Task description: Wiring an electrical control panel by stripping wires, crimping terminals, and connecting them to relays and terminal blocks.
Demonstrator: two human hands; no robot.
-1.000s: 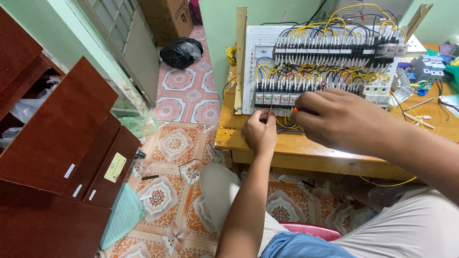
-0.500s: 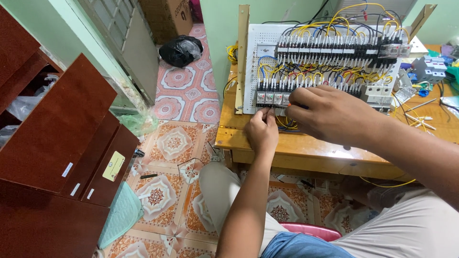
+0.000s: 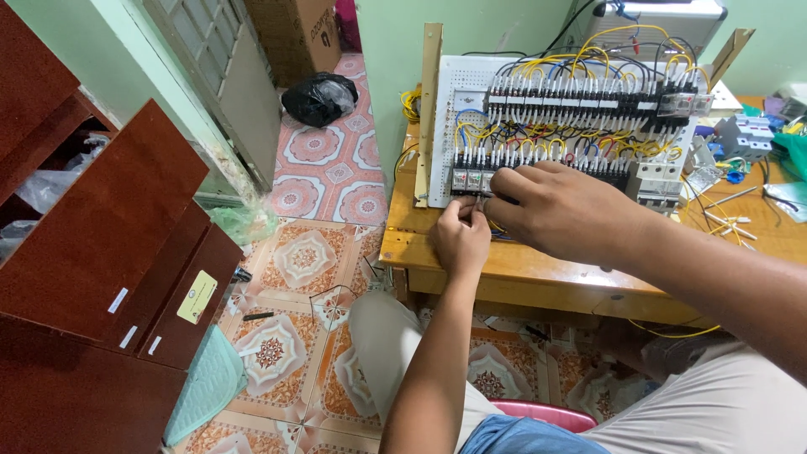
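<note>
Relays [image 3: 472,178], bottom row of white control panel [image 3: 454,101] on wooden bench [image 3: 521,273]: your left hand [image 3: 461,235] pinches beneath them; your right hand [image 3: 563,210] curls fingers against the row, grasp indiscernible.

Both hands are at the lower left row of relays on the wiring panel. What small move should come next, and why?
Probably the left hand should keep steady under the lower relay row while the right hand presses its fingertips at the leftmost units. Both hands already meet there at the panel, and the fingertips hide what they pinch, so a small, careful push seems safer than moving away.
</note>
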